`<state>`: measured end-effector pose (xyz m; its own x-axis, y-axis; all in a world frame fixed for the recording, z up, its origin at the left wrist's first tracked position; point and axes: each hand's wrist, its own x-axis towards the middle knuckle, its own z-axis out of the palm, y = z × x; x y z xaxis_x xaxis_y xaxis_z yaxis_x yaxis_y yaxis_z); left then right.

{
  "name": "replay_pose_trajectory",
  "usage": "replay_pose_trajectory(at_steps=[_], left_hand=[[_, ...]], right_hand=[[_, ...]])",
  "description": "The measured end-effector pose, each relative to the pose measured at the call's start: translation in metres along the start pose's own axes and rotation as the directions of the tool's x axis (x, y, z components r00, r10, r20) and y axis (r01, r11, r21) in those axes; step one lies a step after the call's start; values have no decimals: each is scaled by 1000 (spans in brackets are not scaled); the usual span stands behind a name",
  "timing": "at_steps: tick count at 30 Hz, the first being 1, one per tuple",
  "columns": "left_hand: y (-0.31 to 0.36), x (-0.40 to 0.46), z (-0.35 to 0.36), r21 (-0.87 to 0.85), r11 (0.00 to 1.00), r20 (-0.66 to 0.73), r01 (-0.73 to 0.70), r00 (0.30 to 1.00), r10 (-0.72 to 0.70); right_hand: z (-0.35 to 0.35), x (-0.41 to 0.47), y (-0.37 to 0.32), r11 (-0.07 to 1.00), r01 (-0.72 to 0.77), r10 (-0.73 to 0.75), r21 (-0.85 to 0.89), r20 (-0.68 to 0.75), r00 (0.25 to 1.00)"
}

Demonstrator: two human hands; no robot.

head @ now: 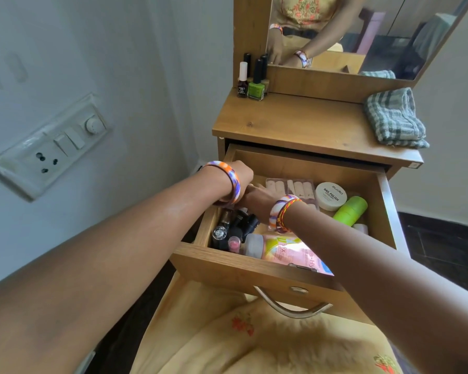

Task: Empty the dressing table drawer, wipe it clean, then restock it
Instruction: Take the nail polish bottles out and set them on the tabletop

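A white switch board [48,147] sat on the wall at the far left, with a plug socket, two switches and a round knob.

Next came the wooden dressing table [295,122]. Some nail polish bottles [251,82] stood in its back left corner, a dark one, a green one and more behind them. A mirror [362,33] rose above the table top.

Under the top, the drawer [254,268] was pulled out wide. It was full of things. In its left front corner lay a bunch of small dark bottles [235,225], and one had a clear shiny cap.

Both arms reached into the drawer, and both wrists wore bright bangles. The left hand [241,179] went down by the left side of the drawer. Its fingers were hidden behind the wrist, so I could not tell if it held anything. The right hand [257,197] was just beside it, touching it. Its fingers were hidden too, so I could not tell its hold.

A pink tube [289,252] lay along the front of the drawer, partly under the right arm. Behind the hands was a clear pack of pale nail pieces [295,187]. Next to it sat a round white tub [331,196] that said "nail polish". A green bottle [351,211] lay on its side by the tub.

At the far right of the table top rested a folded checked cloth [395,120].
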<state>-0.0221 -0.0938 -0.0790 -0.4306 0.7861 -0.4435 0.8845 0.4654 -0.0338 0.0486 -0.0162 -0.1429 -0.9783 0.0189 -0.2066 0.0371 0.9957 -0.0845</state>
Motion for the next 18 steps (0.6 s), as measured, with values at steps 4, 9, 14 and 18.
replay_pose_trajectory(at_steps=[4,9,14,18], left_hand=[[-2,0,1,-35,999,0,25,1000,-25],[-6,-1,-5,-59,996,-66,60,996,-64],[4,0,-3,-146,984,-104,103,987,-119],[23,0,9,-239,967,-41,90,994,-102]], right_hand=[[-11,-4,-7,1000,-27,27,1,93,995],[-24,-13,-2,991,-4,0,-131,-31,1000],[-41,-27,19,992,-73,53,-106,-184,981],[-47,-40,38,985,-170,158,-32,-227,961]])
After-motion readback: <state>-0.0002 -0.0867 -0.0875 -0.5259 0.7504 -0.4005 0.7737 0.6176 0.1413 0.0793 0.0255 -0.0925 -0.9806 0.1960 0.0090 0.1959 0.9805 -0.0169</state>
